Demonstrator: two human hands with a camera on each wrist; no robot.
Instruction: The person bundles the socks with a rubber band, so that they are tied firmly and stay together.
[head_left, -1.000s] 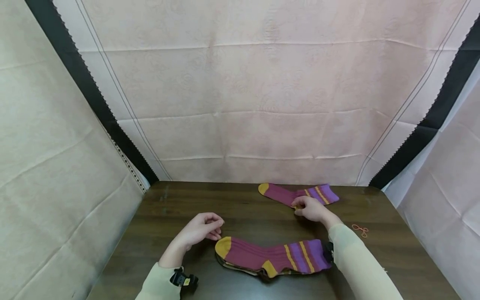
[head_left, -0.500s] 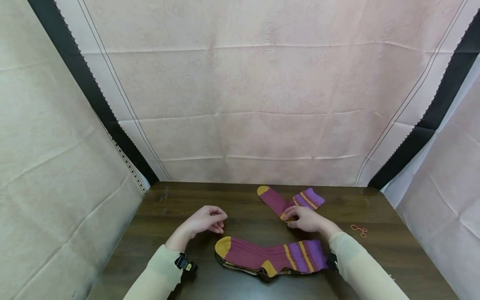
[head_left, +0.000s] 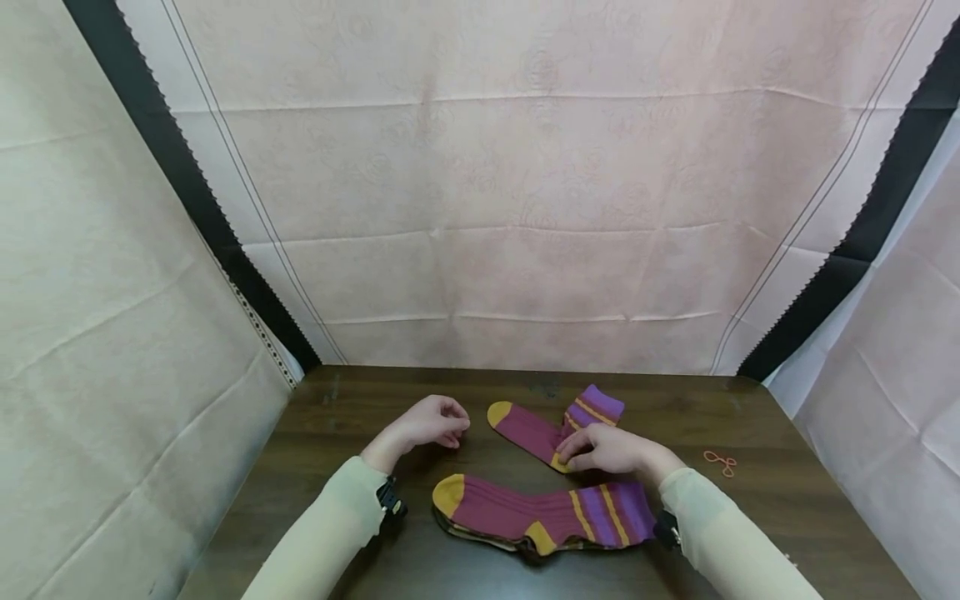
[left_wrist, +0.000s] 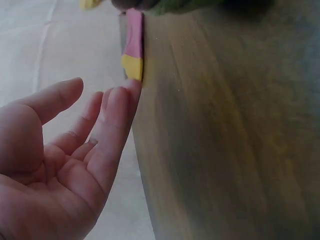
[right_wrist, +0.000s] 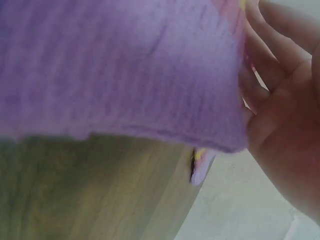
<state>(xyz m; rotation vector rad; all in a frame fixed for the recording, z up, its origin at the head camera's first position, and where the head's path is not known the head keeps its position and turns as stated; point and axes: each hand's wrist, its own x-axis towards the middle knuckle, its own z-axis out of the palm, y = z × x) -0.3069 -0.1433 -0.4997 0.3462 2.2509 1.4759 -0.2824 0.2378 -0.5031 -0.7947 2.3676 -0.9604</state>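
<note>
In the head view, a maroon sock [head_left: 522, 429] with yellow toe and heel and a purple striped cuff lies bent on the table. My right hand [head_left: 611, 450] pinches it near the heel, fingertips over the yellow patch. Closer to me lies a stack of socks [head_left: 510, 508], the top one in the same colours, with darker patterned edges beneath. My left hand [head_left: 431, 422] hovers left of the maroon sock, fingers loosely bent and holding nothing. In the right wrist view, a purple cuff [right_wrist: 125, 75] of the stack covers much of the picture and partly hides my fingers.
An orange looped band [head_left: 721, 462] lies on the dark wooden table [head_left: 337, 450], to the right of my right hand. Pale fabric walls [head_left: 525, 208] enclose the table at the back and on both sides.
My right hand has drawn the maroon sock toward me and to the left, and its cuff has swung upward. My left hand has moved forward and slightly right. The stack stays put.
</note>
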